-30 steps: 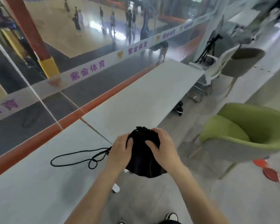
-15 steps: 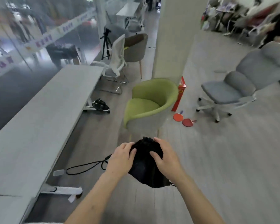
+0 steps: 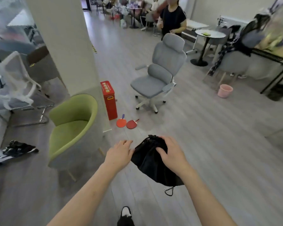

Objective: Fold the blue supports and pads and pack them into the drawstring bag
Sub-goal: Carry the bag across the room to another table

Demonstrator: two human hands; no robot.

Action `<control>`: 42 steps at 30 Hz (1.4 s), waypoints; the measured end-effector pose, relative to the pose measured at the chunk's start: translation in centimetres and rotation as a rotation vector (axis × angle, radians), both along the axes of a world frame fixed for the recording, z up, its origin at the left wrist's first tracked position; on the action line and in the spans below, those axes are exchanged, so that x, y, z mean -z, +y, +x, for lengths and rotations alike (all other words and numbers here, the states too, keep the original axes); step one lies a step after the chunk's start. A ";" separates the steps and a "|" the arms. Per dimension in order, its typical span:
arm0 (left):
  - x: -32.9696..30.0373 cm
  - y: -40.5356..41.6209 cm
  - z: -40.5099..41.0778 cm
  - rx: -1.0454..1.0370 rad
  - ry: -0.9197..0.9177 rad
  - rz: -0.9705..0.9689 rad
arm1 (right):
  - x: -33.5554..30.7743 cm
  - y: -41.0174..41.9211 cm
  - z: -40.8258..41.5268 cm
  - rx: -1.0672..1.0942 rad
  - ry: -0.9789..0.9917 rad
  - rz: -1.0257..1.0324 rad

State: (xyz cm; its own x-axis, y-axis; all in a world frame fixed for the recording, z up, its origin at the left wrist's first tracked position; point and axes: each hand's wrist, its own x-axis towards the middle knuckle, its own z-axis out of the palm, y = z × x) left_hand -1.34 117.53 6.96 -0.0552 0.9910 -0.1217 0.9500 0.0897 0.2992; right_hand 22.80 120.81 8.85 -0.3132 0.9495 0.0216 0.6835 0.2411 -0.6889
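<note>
Black cloth is all I can see of the drawstring bag [image 3: 151, 158], carried in mid-air over the floor; since a second ago I've turned from the long table, so packing looks finished. My right hand [image 3: 172, 156] clasps its far side, while my left hand [image 3: 119, 154] now rests slack against its near edge. No blue supports show; the cord has dropped to a small loop [image 3: 169, 191] below the grip
</note>
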 end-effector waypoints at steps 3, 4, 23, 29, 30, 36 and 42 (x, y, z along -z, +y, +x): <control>-1.0 7.6 3.5 0.070 -0.008 0.001 | -0.9 5.5 4.0 0.095 -0.007 0.002; -1.2 10.2 4.5 0.094 0.004 0.013 | -1.1 7.4 5.2 0.121 -0.019 0.006; -4.4 56.2 26.0 0.484 0.093 0.090 | -4.1 43.7 26.2 0.548 0.015 0.015; -3.0 69.9 34.2 0.437 0.095 0.106 | -2.5 57.5 33.7 0.552 0.059 0.056; -3.0 71.9 35.6 0.423 0.105 0.108 | -2.3 59.8 35.0 0.543 0.070 0.051; -2.9 83.4 43.8 0.301 0.101 0.108 | -1.6 73.4 42.7 0.461 0.055 0.015; -2.0 95.6 49.6 0.210 0.141 0.166 | -1.6 88.2 49.1 0.416 0.048 0.012</control>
State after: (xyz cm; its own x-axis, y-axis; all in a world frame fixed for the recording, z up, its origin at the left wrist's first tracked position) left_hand 48.23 213.09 8.94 0.1480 0.9883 0.0376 0.9757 -0.1521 0.1576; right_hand 71.89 208.97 10.46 0.0984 0.9944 0.0382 0.6914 -0.0407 -0.7213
